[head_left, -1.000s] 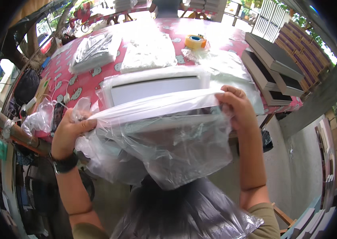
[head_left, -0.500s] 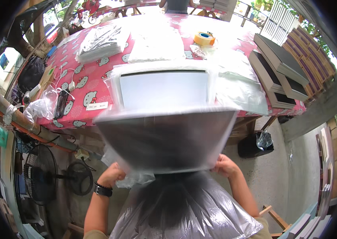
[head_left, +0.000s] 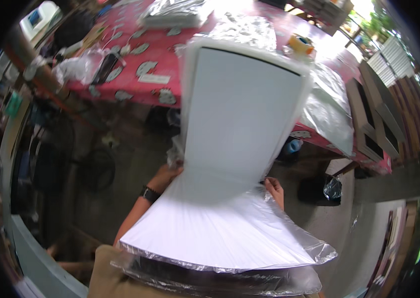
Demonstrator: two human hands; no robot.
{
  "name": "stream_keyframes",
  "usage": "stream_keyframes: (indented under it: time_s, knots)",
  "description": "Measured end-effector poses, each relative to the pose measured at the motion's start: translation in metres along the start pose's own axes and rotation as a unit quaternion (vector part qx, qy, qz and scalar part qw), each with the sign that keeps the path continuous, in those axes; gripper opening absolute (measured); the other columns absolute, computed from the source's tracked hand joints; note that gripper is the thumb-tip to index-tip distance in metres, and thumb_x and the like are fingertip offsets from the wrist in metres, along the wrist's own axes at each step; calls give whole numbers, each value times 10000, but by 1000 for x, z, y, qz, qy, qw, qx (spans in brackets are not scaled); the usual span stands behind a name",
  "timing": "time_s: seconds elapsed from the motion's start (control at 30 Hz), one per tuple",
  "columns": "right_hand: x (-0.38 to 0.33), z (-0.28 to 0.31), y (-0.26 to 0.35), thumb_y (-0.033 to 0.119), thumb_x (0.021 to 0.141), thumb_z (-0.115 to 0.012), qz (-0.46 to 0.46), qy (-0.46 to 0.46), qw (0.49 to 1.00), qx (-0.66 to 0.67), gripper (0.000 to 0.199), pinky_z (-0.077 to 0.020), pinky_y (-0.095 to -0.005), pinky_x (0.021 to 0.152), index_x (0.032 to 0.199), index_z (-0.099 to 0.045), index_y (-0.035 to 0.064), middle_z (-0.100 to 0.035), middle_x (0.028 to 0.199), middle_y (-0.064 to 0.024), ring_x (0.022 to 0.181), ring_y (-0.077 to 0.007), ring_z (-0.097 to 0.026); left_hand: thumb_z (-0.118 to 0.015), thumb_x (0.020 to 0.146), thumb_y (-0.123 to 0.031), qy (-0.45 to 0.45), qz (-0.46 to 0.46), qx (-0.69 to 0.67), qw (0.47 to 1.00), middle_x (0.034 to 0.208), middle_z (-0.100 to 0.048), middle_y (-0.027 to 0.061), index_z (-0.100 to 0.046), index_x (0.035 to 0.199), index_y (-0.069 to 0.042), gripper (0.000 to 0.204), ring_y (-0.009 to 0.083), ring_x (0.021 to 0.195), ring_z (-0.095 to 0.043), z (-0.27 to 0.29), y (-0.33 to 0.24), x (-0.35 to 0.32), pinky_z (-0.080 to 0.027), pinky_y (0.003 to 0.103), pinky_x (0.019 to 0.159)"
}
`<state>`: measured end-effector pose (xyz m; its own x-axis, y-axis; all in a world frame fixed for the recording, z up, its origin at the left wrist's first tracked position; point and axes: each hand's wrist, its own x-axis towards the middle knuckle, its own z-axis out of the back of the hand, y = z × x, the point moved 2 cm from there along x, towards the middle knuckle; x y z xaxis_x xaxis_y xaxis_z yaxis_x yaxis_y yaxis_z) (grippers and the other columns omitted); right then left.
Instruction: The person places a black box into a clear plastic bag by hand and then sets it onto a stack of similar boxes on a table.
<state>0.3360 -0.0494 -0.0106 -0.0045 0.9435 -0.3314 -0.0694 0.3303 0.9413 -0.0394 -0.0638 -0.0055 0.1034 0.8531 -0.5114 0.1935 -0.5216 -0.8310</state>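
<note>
Right hand (head_left: 274, 189): fingers (head_left: 271, 185) curled against the right edge of the clear plastic bag (head_left: 250, 248), pinching the film where it meets the white framed panel (head_left: 242, 119). Left hand (head_left: 166, 175): mostly hidden behind the panel's lower left edge; only the back of the hand shows, so the finger grip cannot be told, though the hand is pressed to the panel or the film there. Black wristwatch (head_left: 146, 193) on the left wrist.

Panel: a large flat white board with a pale rim, held tilted between the hands, its far end up over the table, its near end running down into the bag's open mouth. Bag spreads wide below the hands, crinkled film edges lying over the person's lap.

Beyond: red patterned tablecloth (head_left: 135, 69) on a table; a roll of tape (head_left: 301, 43) near the panel's upper right corner; a wrapped stack under plastic (head_left: 175, 12) at the far edge; loose clear sheeting (head_left: 329, 114) draped over the table's right side. Dark wooden frames (head_left: 374, 119) stacked at right. Small black bin with a liner (head_left: 322, 188) on the concrete floor, right of the right hand.
</note>
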Motion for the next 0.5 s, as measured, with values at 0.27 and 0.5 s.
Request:
stream_keyframes:
  time_s: [0.27,0.5]
  knots:
    - [36,2,-34,121,797,-533,199,-125,877,-418,176,-457,-302,621,938,-552,16,-606,822,-141,724,-236,-589,-560,779,-160,-82,-161,374,910,1113,-501,201,-450,1118,20,399,295,1033,-489,25,15,30,-411,320,814]
    - [-51,-28,194,212,809,-542,232,389,890,44,341,-366,-388,870,1077,-533,2,-538,1086,-134,1028,-273,-493,-447,839,-58,-533,-501,314,605,968,-548,136,-498,1023,6,201,252,896,-529,93,-175,-51,-401,328,802]
